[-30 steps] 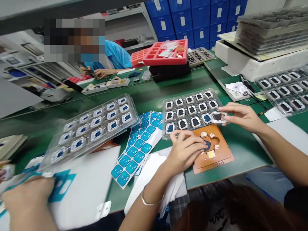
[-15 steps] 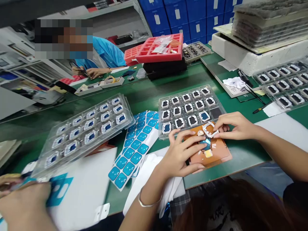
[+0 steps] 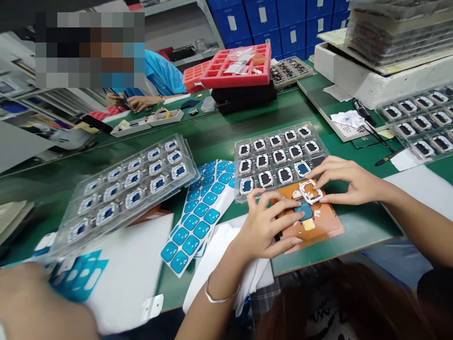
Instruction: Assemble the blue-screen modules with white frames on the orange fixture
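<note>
My left hand point(image 3: 272, 219), with a bangle on its wrist, lies with fingers spread on an orange board point(image 3: 327, 222). Its fingertips touch a shiny dark-blue piece point(image 3: 305, 211) on the board. In my right hand point(image 3: 341, 182) is a white squarish ring-shaped frame point(image 3: 303, 189), gripped at its right side between thumb and fingers, over the upper part of the board. Below the blue piece sits a small yellow patch point(image 3: 308, 225). Just behind the board, a clear tray point(image 3: 272, 163) carries rows of similar white frames with dark or blue centres.
Sheets of blue stickers point(image 3: 191, 222) and a white cloth point(image 3: 208, 259) lie left of my arm. Farther left are another tray of frames point(image 3: 123, 189) and a co-worker's blurred arm point(image 3: 42, 302). Red trays point(image 3: 240, 71) stand behind; another person sits across. A black-handled tool point(image 3: 385, 158) lies right.
My right fingers have shifted on the white frame, which now lies flatter and shows more of its opening. My left hand stays put. The co-worker's arm at lower left has moved.
</note>
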Tool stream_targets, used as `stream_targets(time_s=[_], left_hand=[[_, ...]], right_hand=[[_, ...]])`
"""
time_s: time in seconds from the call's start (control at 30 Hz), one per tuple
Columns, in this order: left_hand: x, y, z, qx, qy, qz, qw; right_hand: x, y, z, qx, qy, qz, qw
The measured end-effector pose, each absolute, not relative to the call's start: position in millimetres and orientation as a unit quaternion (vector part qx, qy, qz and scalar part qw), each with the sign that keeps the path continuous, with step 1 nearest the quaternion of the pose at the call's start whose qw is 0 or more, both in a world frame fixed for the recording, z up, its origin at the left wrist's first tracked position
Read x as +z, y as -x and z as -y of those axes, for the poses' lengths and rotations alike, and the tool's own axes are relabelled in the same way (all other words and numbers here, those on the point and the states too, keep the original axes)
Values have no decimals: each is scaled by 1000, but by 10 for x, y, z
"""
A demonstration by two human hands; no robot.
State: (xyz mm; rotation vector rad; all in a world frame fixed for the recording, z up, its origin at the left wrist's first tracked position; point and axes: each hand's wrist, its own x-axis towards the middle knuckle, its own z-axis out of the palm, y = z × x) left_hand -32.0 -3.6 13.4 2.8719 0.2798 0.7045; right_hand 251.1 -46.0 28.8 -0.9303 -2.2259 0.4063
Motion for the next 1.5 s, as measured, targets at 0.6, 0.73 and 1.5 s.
stream_targets(time_s=[0.6, 0.73, 1.5], left_hand=[[120, 218, 133, 351, -890, -242, 159], [96, 196, 129, 319, -889, -268, 192], [72, 214, 127, 271, -891, -281, 232]], right_hand=[[225, -2290, 589, 92, 352, 865, 345], [220, -2232, 626, 90, 363, 860, 346], [204, -2195, 639, 86, 363, 866, 333]])
